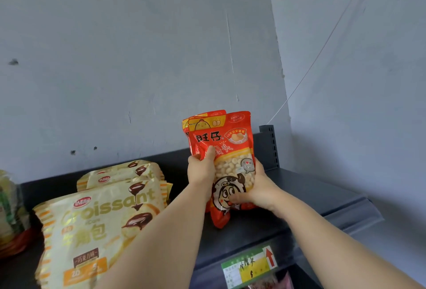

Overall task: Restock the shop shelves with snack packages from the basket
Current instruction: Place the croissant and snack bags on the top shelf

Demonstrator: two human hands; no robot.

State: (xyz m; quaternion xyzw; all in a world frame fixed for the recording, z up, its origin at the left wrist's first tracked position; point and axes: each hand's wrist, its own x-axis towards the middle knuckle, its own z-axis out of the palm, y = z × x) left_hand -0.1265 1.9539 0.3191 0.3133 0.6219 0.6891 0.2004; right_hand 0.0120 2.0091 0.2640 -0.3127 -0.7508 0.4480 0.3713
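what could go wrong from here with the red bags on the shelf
1. The red snack bags seem held upright by the left hand and right hand; let go, they may tip forward off the shelf.
2. Several bags are gripped together, so the rear ones could slide askew.
3. Squeezing may crush the puffs inside.

Bare shelf (311,187) right of red snack bags (232,150), reaching slotted post (272,145) and side wall (357,104). Croissant packs (99,219) block left side, narrow gap beside bags. Open room above bags.
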